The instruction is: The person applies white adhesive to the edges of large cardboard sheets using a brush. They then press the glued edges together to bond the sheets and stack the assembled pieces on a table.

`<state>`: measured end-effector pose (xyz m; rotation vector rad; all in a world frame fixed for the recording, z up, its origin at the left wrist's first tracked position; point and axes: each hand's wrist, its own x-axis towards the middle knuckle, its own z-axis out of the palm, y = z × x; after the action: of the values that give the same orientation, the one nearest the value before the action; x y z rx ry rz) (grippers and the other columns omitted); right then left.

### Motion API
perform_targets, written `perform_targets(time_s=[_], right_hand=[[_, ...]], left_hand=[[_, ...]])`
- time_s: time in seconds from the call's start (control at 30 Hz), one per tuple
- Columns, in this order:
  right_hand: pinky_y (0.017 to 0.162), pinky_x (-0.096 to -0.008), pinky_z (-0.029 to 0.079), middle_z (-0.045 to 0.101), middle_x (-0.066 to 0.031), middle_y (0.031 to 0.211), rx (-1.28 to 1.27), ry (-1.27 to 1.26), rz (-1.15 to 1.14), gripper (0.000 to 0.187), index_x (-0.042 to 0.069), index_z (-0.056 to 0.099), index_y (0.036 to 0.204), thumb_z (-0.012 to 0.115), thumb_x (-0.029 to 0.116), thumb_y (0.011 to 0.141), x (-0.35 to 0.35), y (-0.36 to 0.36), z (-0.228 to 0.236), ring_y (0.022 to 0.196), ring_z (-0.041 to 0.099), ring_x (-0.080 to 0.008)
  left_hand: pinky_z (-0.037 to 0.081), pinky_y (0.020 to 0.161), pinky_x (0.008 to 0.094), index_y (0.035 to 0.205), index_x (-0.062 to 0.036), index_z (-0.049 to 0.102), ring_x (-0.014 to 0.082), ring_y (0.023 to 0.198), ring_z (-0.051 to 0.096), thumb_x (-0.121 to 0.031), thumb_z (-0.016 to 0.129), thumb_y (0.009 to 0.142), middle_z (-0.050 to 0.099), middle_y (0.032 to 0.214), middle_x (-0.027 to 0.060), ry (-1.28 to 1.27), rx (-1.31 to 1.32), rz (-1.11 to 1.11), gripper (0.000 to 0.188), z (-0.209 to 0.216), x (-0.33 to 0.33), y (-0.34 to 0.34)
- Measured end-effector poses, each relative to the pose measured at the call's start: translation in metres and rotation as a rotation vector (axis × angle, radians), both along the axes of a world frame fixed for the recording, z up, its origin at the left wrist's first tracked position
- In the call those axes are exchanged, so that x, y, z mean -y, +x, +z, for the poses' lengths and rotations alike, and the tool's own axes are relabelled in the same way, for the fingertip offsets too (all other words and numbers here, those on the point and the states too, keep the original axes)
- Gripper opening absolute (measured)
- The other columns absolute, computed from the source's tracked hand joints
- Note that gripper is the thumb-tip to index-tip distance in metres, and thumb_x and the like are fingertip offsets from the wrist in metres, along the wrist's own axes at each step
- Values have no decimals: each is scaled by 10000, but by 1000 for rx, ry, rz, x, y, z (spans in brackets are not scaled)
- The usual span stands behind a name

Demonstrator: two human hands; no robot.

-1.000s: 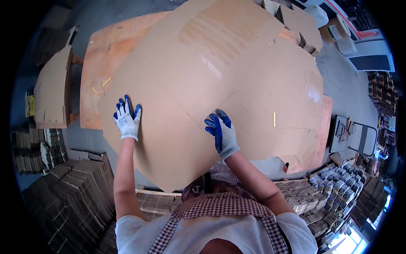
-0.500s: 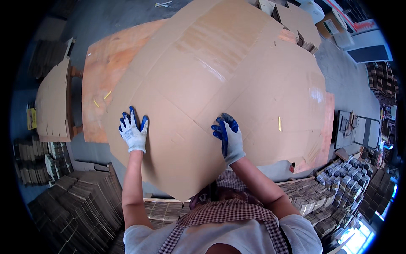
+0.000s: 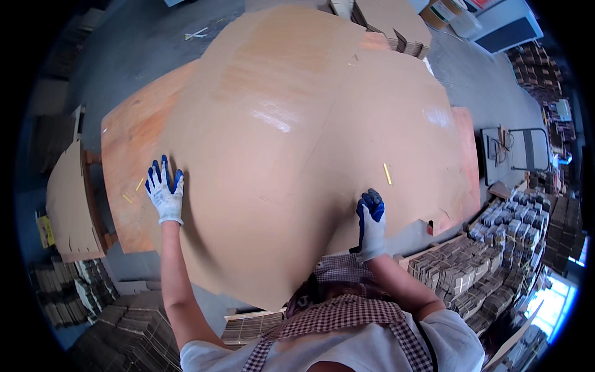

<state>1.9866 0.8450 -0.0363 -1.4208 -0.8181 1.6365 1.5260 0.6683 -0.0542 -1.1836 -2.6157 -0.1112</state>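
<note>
A large brown cardboard sheet (image 3: 242,167) spreads before me, a glossy tape-like band (image 3: 271,116) across its upper part. Its near corner points toward my apron. My left hand (image 3: 165,193), in a white glove with blue fingers, rests at the sheet's left edge with its fingers spread. Farther right, my right hand (image 3: 372,220), gloved alike, has its fingers curled in. Whether anything is inside them is hidden. A dark shadow lies on the cardboard beside it. A short yellow strip (image 3: 388,174) lies on the cardboard beyond that hand.
Reddish wooden board (image 3: 133,155) shows under the cardboard at the left. Stacked cardboard (image 3: 396,28) stands at the far side. Bundled cardboard pieces (image 3: 458,266) sit near right, more stacks (image 3: 130,328) near left. A flat trolley (image 3: 496,155) is on the floor at right.
My hands have moved farther apart, the left one leftward and the right one rightward and nearer me. My right fingers have curled tighter. The cardboard's near part looks bulged and smeared by motion.
</note>
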Motion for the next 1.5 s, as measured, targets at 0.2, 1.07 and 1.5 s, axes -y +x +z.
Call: perform_targets(time_s=[0.2, 1.07, 1.5], right_hand=[[744, -220, 484, 592, -11, 1085, -46, -187, 14, 412, 42, 456, 1326, 562, 101, 933, -16, 6, -11, 878, 566, -89], [677, -205, 481, 612, -10, 986, -163, -338, -96, 395, 30, 482, 1292, 580, 111, 917, -50, 2, -8, 764, 546, -59], [795, -297, 524, 604, -84, 1112, -328, -369, 103, 343, 17, 507, 1267, 547, 113, 940, -100, 55, -2, 929, 605, -167]], left_hand=[[259, 1077, 480, 1407, -235, 423, 315, 1283, 396, -348, 622, 859, 423, 1418, 132, -53, 46, -147, 594, -16, -39, 32], [232, 1086, 473, 1425, -201, 402, 344, 1308, 360, -350, 497, 934, 372, 1457, 149, 9, 50, -216, 522, -25, -44, 42], [235, 1119, 409, 1362, -31, 438, 311, 1318, 362, -301, 277, 1010, 410, 1427, 144, 172, 302, -172, 472, -7, -54, 21]])
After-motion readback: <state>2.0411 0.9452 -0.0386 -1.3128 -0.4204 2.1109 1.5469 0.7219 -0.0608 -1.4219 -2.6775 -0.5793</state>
